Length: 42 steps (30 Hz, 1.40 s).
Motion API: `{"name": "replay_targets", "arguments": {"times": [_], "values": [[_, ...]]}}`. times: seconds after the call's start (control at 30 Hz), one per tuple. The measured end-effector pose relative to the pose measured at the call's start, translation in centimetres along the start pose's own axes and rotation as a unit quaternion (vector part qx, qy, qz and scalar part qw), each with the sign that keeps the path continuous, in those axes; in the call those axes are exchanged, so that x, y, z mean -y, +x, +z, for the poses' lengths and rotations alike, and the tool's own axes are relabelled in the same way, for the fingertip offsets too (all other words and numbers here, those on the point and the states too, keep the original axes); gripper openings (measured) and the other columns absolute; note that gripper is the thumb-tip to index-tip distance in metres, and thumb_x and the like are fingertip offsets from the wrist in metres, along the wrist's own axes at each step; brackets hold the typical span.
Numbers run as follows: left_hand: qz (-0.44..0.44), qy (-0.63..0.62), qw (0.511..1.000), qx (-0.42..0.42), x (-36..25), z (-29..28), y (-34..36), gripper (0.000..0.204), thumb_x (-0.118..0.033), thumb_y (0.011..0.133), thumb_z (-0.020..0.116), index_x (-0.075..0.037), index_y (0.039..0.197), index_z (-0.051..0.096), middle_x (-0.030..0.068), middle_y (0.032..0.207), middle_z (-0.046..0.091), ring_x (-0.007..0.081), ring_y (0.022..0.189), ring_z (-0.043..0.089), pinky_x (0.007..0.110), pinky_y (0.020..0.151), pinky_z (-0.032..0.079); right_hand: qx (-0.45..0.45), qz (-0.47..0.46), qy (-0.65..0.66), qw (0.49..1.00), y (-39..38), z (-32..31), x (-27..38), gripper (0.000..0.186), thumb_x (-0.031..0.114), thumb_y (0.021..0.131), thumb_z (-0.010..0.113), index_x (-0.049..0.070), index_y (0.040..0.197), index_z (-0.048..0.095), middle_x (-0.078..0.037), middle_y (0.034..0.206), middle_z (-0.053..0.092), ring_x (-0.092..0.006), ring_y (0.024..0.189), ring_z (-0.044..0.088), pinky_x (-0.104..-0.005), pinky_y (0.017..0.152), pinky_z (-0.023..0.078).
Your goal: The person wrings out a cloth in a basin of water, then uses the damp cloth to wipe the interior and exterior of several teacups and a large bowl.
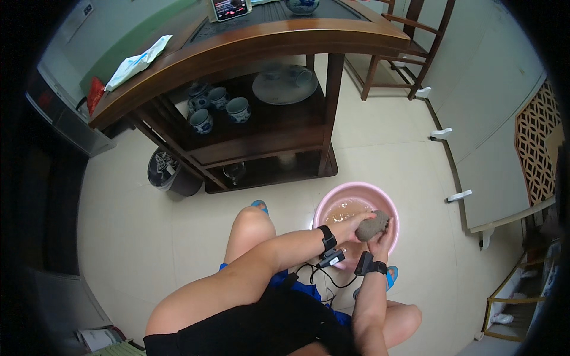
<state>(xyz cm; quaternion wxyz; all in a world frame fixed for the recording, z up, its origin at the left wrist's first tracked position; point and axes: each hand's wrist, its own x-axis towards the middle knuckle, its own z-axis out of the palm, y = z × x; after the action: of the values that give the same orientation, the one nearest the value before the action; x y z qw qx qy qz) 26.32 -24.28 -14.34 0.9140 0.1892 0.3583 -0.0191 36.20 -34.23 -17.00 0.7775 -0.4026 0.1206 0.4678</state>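
Observation:
Both of my hands hold a rounded, rough grey-brown lump [372, 226]; I cannot tell whether it is bunched cloth or something else. My left hand [347, 228] grips it from the left with the fingers curled against it. Its right underside rests against my right hand [382, 238], whose fingers wrap up along that side. Below the lump stands a pink basin [392, 207] on the floor between my feet, with cloudy, slightly brown water [347, 209] in it. Black straps with small boxes and cables are on both wrists.
Ahead stands a dark wooden table [297, 32] with shelves bearing blue-and-white cups [238, 110] and a round tray [282, 89]. A phone [230, 9] and a white packet [139, 62] lie on top. A waste bin [178, 178] is left, a wooden chair [415, 50] far right.

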Motion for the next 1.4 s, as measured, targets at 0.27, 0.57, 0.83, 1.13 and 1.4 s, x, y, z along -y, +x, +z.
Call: {"name": "replay_targets", "arguments": {"times": [0.27,0.57,0.83,1.13,1.4], "values": [[-0.036,-0.109,0.993,0.034,0.1,3.3,-1.7,0.055,-0.044,0.082,0.063,-0.011,0.124,0.051,0.0106,0.125,0.052,0.0244,0.116,0.049,0.046,0.095,0.042,0.109,-0.143,0.078,0.981,-0.2,2.5,1.2,0.048,0.041,0.097,0.04,0.005,0.128,0.048,-0.016,0.124,0.053,-0.0351,0.113,0.053,-0.0448,0.099,0.042],[-0.011,-0.091,0.991,0.097,-1.3,1.5,-0.2,0.047,-0.04,0.086,0.061,-0.01,0.121,0.053,0.0099,0.122,0.055,0.0209,0.111,0.053,0.04,0.096,0.042,-0.004,-0.141,-0.066,0.988,-0.4,5.4,1.7,0.043,0.044,0.094,0.049,0.003,0.103,0.055,-0.009,0.094,0.06,-0.0197,0.085,0.061,-0.0331,0.074,0.053],[0.018,0.129,0.987,0.091,-3.8,4.2,-5.2,0.054,-0.04,0.08,0.072,-0.006,0.118,0.054,0.0083,0.111,0.06,0.0183,0.101,0.059,0.033,0.086,0.05,0.058,-0.057,-0.031,0.996,3.2,2.0,2.1,0.034,0.038,0.093,0.051,0.004,0.096,0.055,-0.009,0.086,0.061,-0.0223,0.076,0.061,-0.0369,0.07,0.054],[0.041,0.403,0.913,0.051,-5.6,7.4,-10.0,0.021,-0.024,0.075,0.072,-0.007,0.085,0.066,0.0035,0.082,0.065,0.0138,0.075,0.062,0.026,0.064,0.049,-0.011,0.077,-0.129,0.989,3.6,3.6,4.6,0.024,0.029,0.094,0.048,0.006,0.09,0.054,-0.007,0.08,0.059,-0.0248,0.073,0.06,-0.0382,0.07,0.053],[0.199,0.608,0.768,-0.032,-3.6,4.7,-6.3,0.045,-0.031,0.064,0.078,0.004,0.091,0.063,0.0144,0.081,0.064,0.0238,0.078,0.063,0.034,0.069,0.051,0.019,0.024,-0.235,0.972,1.6,5.4,5.1,0.035,0.025,0.094,0.038,0.0,0.109,0.057,-0.015,0.099,0.064,-0.0266,0.087,0.064,-0.039,0.078,0.055]]}}
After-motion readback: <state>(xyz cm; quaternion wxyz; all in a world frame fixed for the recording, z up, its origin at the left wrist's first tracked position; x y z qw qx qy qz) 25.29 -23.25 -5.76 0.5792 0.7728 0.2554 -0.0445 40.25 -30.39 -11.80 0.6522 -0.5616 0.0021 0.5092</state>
